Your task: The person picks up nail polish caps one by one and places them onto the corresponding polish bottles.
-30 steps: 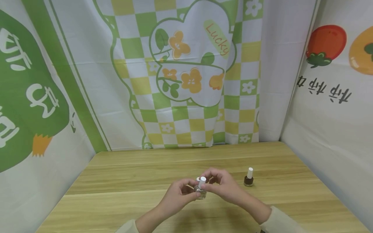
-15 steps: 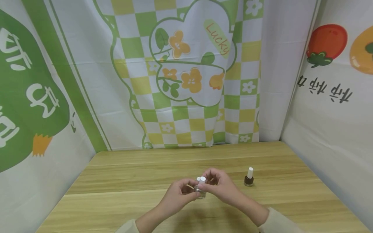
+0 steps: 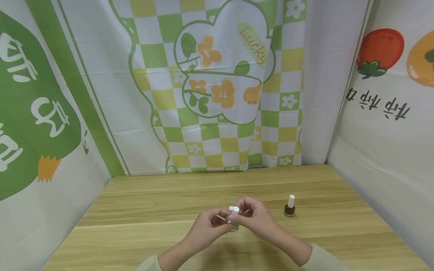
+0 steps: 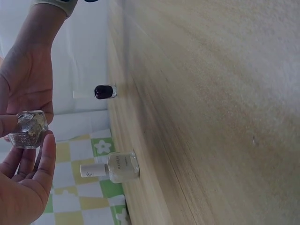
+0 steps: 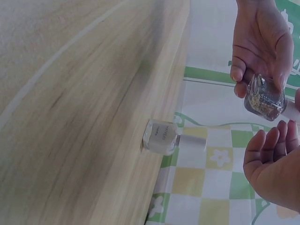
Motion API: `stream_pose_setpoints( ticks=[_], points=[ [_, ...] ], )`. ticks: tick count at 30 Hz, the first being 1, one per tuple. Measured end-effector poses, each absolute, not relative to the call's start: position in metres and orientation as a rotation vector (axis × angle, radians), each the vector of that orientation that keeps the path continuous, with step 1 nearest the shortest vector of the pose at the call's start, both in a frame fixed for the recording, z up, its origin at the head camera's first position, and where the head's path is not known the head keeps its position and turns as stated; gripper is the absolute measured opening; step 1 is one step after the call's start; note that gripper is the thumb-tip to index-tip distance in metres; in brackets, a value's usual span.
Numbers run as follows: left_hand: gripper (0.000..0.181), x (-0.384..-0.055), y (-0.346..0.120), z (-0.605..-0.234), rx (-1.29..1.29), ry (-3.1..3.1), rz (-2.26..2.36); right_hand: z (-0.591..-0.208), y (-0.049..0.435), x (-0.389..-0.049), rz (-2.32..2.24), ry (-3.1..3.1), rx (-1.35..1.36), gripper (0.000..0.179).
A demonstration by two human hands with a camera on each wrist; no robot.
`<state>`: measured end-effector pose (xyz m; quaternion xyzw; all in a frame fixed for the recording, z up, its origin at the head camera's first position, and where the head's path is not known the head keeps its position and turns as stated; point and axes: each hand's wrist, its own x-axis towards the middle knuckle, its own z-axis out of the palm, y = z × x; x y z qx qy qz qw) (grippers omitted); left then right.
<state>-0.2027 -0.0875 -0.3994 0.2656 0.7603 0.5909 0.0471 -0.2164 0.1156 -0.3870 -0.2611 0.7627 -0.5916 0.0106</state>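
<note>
A glass nail polish bottle point(image 5: 264, 99) with glittery contents is held up by my left hand point(image 3: 205, 227), its fingers and thumb gripping the glass body. My right hand point(image 3: 256, 216) pinches the white cap point(image 3: 235, 210) between thumb and fingers. In the right wrist view, the left hand point(image 5: 262, 49) is at the top and the right hand point(image 5: 276, 171) below. The cap is still seated at the bottle's neck there. Just behind the hands stands a pale nail polish bottle point(image 4: 123, 167); the head view shows little beyond its white cap point(image 3: 231, 208).
A dark nail polish bottle point(image 3: 289, 209) with a white cap stands upright to the right on the wooden table point(image 3: 142, 210). Printed cloths hang at the back point(image 3: 210, 131) and on both sides of the table.
My right hand and wrist have turned slightly, the thumb shifting a little left across the cap. The left hand and the held bottle stay nearly where they were.
</note>
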Motion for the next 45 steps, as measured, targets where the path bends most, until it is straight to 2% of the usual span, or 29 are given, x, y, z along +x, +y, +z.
stream_pose_setpoints(
  ticks=[21, 32, 45],
  points=[
    [0.025, -0.201, -0.088, -0.397, 0.855, 2.256, 1.814, -0.383, 0.129, -0.225, -1.785, 2.190, -1.205, 0.018],
    [0.025, -0.201, -0.088, -0.397, 0.857, 2.264, 1.814, -0.385, 0.126, -0.225, -1.740, 2.334, -1.067, 0.016],
    [0.022, -0.201, -0.086, -0.397, 0.834, 2.290, 1.823, -0.387, 0.119, -0.221, -1.747, 2.418, -0.933, 0.021]
  ],
)
